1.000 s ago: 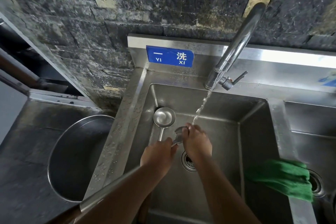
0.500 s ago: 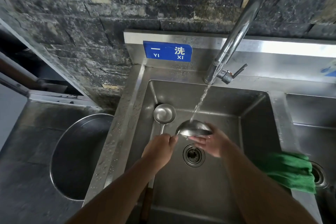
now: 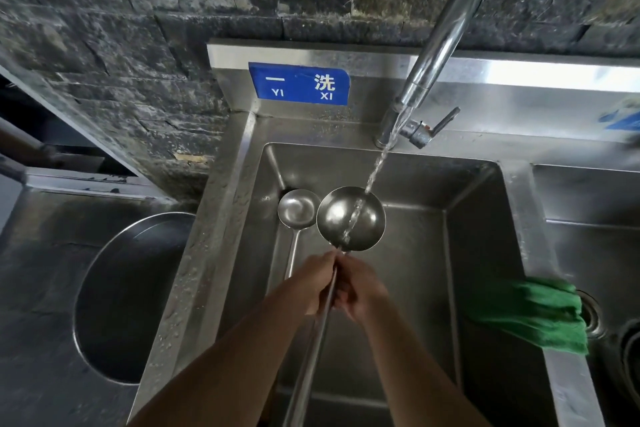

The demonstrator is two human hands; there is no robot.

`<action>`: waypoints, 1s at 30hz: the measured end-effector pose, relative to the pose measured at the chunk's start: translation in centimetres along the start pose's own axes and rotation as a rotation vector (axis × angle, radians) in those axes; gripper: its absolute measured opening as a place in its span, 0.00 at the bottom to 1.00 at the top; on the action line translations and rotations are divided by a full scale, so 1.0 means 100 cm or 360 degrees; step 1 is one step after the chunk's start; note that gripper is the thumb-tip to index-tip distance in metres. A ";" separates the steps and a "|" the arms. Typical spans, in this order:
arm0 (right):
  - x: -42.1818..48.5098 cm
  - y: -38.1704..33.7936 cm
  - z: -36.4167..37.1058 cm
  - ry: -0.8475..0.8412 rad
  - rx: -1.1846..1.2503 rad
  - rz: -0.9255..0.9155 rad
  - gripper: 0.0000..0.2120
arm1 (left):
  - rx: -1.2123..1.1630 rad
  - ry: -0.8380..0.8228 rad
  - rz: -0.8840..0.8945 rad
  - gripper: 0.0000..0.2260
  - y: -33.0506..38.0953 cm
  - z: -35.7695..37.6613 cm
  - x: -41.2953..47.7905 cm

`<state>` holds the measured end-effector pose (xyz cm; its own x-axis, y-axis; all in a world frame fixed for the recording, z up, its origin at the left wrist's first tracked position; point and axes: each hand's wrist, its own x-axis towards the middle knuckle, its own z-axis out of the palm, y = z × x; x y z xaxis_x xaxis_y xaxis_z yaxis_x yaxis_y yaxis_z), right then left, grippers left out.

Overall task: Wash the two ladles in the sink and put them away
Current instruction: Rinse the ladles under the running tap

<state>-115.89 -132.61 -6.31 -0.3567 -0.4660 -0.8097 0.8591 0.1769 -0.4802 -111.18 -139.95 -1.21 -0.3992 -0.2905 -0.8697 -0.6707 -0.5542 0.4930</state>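
A large steel ladle (image 3: 350, 218) is held bowl-up under the running water from the tap (image 3: 446, 31), over the steel sink (image 3: 478, 225). My left hand (image 3: 308, 282) and my right hand (image 3: 360, 291) both grip its long handle just below the bowl. Water runs into the bowl. A smaller steel ladle (image 3: 297, 208) lies in the sink's far left corner, bowl up, its handle running toward me and partly hidden by my left hand.
A green cloth (image 3: 530, 315) hangs over the divider to the right basin. A big round steel basin (image 3: 114, 295) sits in the counter on the left. A dark stone wall and a blue sign (image 3: 299, 83) stand behind.
The large ladle has turned from bowl-down to bowl-up under the stream. My right hand left the bowl and joined the left on the handle.
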 end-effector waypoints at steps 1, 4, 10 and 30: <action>0.006 -0.001 -0.004 0.0018 -0.0050 0.0043 0.16 | -0.0014 -0.0013 -0.0018 0.21 -0.004 -0.001 0.000; 0.032 -0.012 -0.012 -0.0046 -0.0008 0.0043 0.14 | -0.0014 -0.0077 -0.0051 0.24 -0.021 -0.003 -0.003; 0.066 -0.029 -0.028 0.0146 0.0146 0.0060 0.09 | 0.0101 -0.0059 -0.0110 0.25 -0.052 0.002 -0.008; 0.069 0.006 -0.044 0.0049 0.0032 0.0127 0.08 | -0.0059 0.0161 -0.0111 0.25 -0.060 0.038 0.046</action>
<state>-119.43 -131.88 -13.74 -0.2975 -0.4242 -0.8553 0.8924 0.1948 -0.4070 -111.31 -135.00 -8.07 -0.2859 -0.3262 -0.9010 -0.6703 -0.6038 0.4313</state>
